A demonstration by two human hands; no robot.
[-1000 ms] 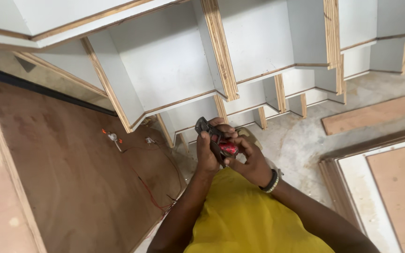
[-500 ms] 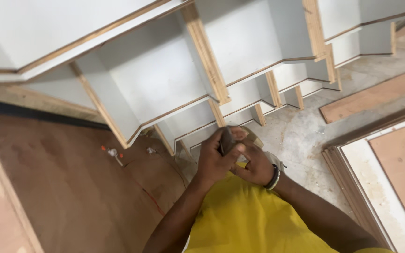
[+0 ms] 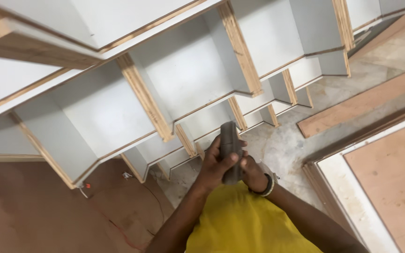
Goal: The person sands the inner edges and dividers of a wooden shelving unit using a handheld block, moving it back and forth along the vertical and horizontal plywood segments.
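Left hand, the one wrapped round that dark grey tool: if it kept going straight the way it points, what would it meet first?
Probably the white plywood-edged shelf unit, at its lower compartments just beyond the left hand and dark grey tool. Depth is unclear, though.

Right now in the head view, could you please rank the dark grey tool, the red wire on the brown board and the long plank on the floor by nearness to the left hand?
1. Dark grey tool: gripped in the left hand.
2. Red wire: lower left, on the brown board.
3. Long plank: upper right, on the floor.
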